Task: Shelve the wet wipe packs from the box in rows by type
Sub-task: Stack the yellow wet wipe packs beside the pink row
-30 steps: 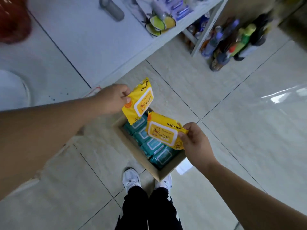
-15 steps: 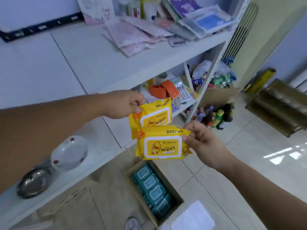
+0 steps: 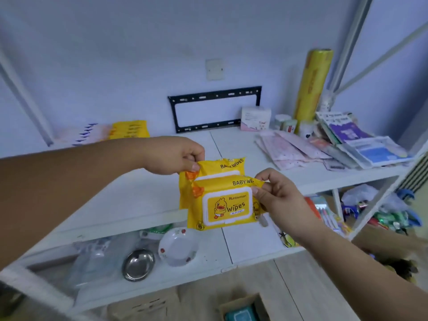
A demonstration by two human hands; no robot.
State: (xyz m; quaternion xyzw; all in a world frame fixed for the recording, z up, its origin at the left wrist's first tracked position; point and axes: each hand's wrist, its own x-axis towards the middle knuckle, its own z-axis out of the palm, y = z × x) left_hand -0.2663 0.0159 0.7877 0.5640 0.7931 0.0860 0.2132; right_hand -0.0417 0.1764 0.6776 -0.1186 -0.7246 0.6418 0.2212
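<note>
My left hand [image 3: 173, 155] pinches the top corner of a yellow baby wipes pack [image 3: 228, 164], the rear one of two. My right hand [image 3: 281, 198] grips the right edge of the front yellow pack [image 3: 225, 206], which overlaps the rear one. Both packs hang over the front edge of the white shelf [image 3: 143, 195]. A row of yellow packs [image 3: 129, 129] stands at the shelf's back left, beside a row of pale pink and blue packs [image 3: 84, 135]. The cardboard box [image 3: 242, 308] with teal packs [image 3: 240, 316] sits on the floor at the bottom edge.
Pink pouches [image 3: 291, 149], booklets [image 3: 361, 144], small jars and a tall yellow film roll [image 3: 313, 85] crowd the shelf's right side. A black bracket [image 3: 215, 110] leans on the wall. On the lower shelf lie a steel bowl [image 3: 138, 264] and a white dish [image 3: 178, 246].
Both hands have lifted the two yellow packs from above the box up to the upper shelf's level. My view has tilted up from the floor to the shelf and wall.
</note>
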